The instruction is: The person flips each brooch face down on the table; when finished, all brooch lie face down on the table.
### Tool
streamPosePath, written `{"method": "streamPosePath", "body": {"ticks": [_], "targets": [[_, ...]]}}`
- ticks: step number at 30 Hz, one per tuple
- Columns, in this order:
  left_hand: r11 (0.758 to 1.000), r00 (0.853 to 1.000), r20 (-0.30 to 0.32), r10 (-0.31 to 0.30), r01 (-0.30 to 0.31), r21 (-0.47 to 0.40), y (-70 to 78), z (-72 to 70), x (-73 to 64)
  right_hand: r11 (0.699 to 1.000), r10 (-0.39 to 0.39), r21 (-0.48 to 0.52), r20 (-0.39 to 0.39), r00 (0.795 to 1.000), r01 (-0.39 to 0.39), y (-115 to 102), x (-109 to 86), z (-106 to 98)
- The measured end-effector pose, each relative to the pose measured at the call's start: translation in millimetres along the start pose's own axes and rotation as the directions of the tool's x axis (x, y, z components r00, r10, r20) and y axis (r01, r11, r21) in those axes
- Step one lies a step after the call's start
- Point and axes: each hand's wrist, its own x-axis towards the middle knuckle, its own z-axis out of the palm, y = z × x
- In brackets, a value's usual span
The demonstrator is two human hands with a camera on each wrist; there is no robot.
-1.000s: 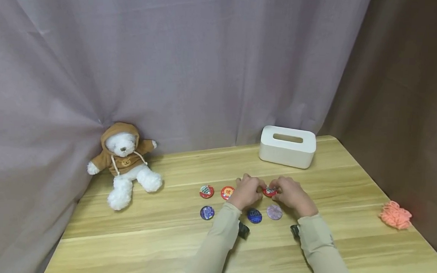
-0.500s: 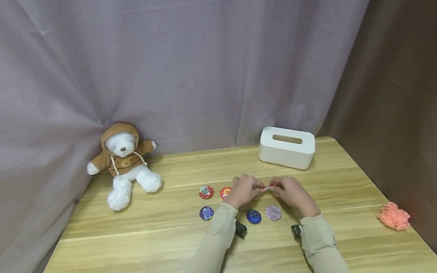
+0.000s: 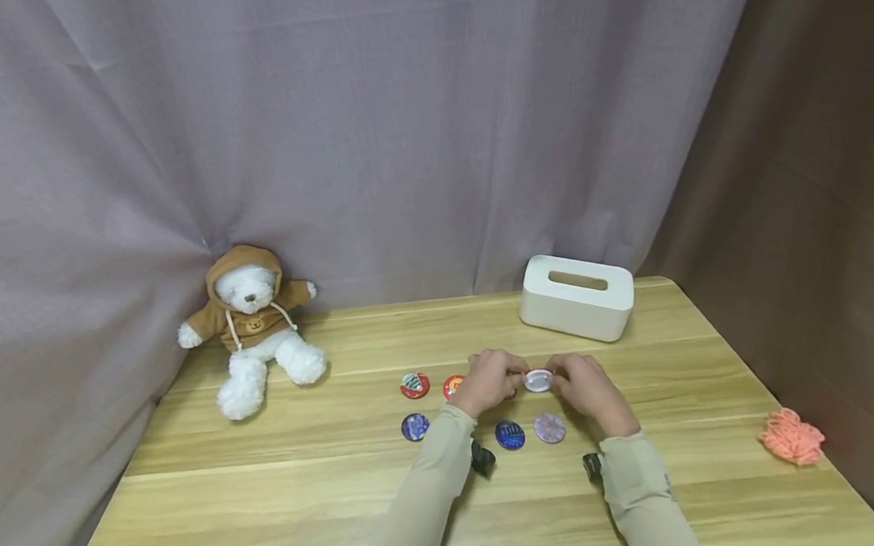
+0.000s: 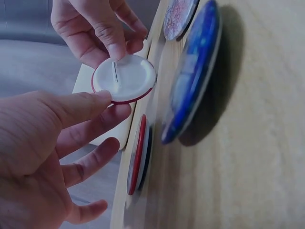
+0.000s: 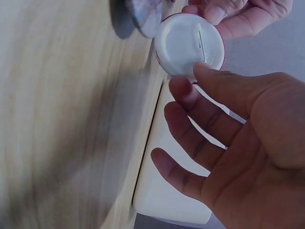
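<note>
A pin badge (image 3: 539, 381) with a red rim is held between both hands, its white back and metal pin (image 5: 200, 43) facing the person. My left hand (image 3: 484, 383) pinches its left edge with thumb and index finger. At the opposite edge, my right hand (image 3: 588, 389) also pinches it. The badge is off the table and tilted. Nearby lie a red badge with a tree picture (image 3: 414, 384) and a red-and-yellow badge (image 3: 452, 385), partly hidden by the left hand. Closer in are a swirly blue badge (image 3: 415, 426), a dark blue badge (image 3: 510, 434) and a pale purple badge (image 3: 550, 428).
A white tissue box (image 3: 576, 302) stands at the back of the wooden table (image 3: 304, 482). On the left sits a white teddy bear (image 3: 249, 328) in a brown hoodie. Coral yarn (image 3: 792, 437) lies by the right edge. Grey curtain (image 3: 355, 134) hangs behind.
Between the fingers the badge has turned over: its red picture side showed first, then its edge, and now its white back. Both hands stay nearly in place.
</note>
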Motion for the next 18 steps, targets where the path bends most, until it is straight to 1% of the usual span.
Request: {"method": "streamPosePath", "body": {"ticks": [4,10,18], "targets": [[1.0,1.0,-0.001,-0.023,0.023,-0.008,-2.1,2.6,-0.9,1.0,0.0,-0.011,0.012,1.0,0.0,0.3,-0.6,4.2],[1.0,1.0,0.004,0.007,-0.007,0.025,-2.9,5.6,-1.0,1.0,0.015,-0.014,0.032,0.999,-0.015,0.2,1.4,9.3],[0.999,1.0,0.026,-0.001,-0.001,0.054,-0.7,6.2,0.2,1.0,0.029,-0.012,0.034,0.999,-0.029,-2.9,4.2,12.5]]}}
